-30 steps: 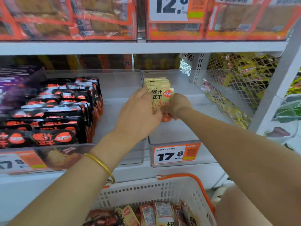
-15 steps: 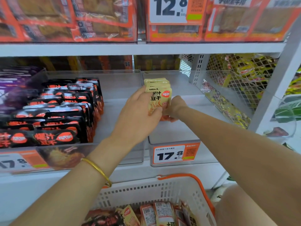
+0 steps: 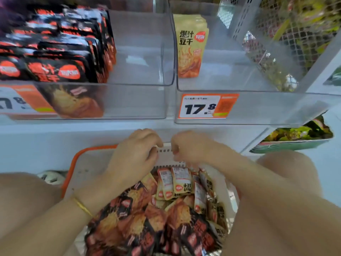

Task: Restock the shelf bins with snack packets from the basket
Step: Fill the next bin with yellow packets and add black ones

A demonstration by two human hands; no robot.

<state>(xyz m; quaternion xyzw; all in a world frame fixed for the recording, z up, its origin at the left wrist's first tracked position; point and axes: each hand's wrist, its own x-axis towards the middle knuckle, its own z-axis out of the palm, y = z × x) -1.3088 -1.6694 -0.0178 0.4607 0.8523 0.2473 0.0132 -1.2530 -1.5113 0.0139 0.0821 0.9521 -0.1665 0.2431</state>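
Early days: right bin (image 3: 262,108) holds just a few yellow packets (image 3: 191,52), left bin (image 3: 140,102) half-filled, basket (image 3: 71,169) heaped; left hand (image 3: 134,156) and right hand (image 3: 191,148) hover over it, loosely curled, apparently empty.

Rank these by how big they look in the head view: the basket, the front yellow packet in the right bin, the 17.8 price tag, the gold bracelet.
1. basket
2-3. yellow packet and price tag, near alike; packet sits farther back, so unranked
4. bracelet
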